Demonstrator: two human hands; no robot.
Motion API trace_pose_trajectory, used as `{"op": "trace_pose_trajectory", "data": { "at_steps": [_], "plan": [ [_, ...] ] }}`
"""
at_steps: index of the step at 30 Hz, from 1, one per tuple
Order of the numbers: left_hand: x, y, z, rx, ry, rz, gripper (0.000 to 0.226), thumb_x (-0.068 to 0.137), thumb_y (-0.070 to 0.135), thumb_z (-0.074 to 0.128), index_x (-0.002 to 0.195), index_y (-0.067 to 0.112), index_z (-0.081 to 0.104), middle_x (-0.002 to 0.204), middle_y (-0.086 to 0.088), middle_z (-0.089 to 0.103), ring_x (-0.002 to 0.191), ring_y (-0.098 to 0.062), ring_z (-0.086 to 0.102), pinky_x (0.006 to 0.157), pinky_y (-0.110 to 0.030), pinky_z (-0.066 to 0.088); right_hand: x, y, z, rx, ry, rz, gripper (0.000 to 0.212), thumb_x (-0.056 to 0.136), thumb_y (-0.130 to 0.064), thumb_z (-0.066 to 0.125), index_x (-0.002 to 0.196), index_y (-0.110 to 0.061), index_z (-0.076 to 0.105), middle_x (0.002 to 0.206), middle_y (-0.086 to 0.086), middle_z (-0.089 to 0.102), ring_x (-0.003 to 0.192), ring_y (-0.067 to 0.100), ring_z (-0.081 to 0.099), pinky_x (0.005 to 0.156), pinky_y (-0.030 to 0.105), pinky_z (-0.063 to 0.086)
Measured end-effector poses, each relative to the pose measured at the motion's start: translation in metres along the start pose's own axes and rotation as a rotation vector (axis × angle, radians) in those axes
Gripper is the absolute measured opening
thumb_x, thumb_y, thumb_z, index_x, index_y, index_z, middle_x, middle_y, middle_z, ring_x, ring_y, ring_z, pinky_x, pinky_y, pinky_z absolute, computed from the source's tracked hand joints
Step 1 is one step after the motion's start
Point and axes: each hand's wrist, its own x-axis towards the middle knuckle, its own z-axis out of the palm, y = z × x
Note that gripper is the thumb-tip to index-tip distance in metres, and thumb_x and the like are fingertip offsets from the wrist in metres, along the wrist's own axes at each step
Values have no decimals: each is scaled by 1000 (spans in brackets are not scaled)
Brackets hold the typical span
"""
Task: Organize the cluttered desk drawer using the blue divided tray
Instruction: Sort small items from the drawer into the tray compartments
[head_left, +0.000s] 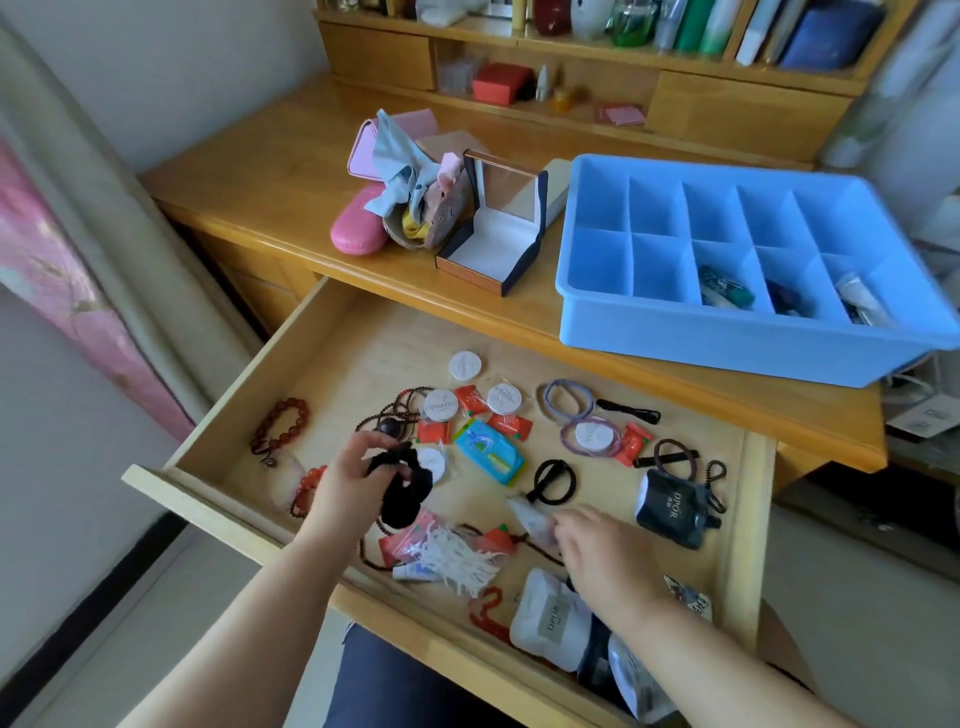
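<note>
Hands work inside the open wooden drawer, which is pulled out below the desk. The left hand is at the left part of the drawer and its fingers curl around a black scrunchie, which hangs down from the grip. The right hand is lower and more to the right, fingers spread and relaxed, reaching toward a small clear packet; whether it touches it I cannot tell (the picture is blurred there). Between the two hands lie white floss picks and red sachets. The blue divided tray stands on the desk top, well apart from both hands, up and to the right. Its three near-right compartments hold a few small items, the others are bare. White round containers, hair ties and bead bracelets are scattered in the drawer.
</note>
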Motion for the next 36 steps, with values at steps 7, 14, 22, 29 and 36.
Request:
{"op": "trace_pose_trajectory", "data": {
  "at_steps": [7,14,22,29,36],
  "plan": [
    [-9,-11,33,324,-270,204,44,88,3,55,125,26,51,129,12,45,116,-5,47,94,-26,44,5,23,-26,413,-159,259,21,92,-21,57,108,-27,70,94,-17,67,85,-6,60,69,9,42],
    [-20,-13,43,768,-270,523,31,82,2,51,98,20,69,103,5,60,103,-17,54,85,-26,44,10,74,-55,53,14,424,31,88,-20,61,118,-21,63,129,-4,58,110,18,57,87,28,46],
    [-23,-20,40,1273,-558,372,75,74,20,64,139,35,31,131,4,35,120,-20,35,92,-33,43,-4,45,-31,-77,-18,84,46,82,-28,69,126,-21,60,138,-2,51,127,22,45,110,35,29],
    [-12,-8,29,1205,-485,500,56,76,32,70,125,33,43,107,10,53,105,-12,40,107,-30,27,-16,-15,-14,56,16,-166,37,73,-27,76,109,-24,68,116,-9,62,105,13,59,95,20,39],
    [-35,35,13,486,-442,569,44,66,29,83,98,41,56,101,18,55,97,-2,51,87,-15,42,3,-60,-49,984,-201,363,20,79,-25,73,98,-24,65,94,-7,73,91,11,68,83,28,54]
  ]
}}
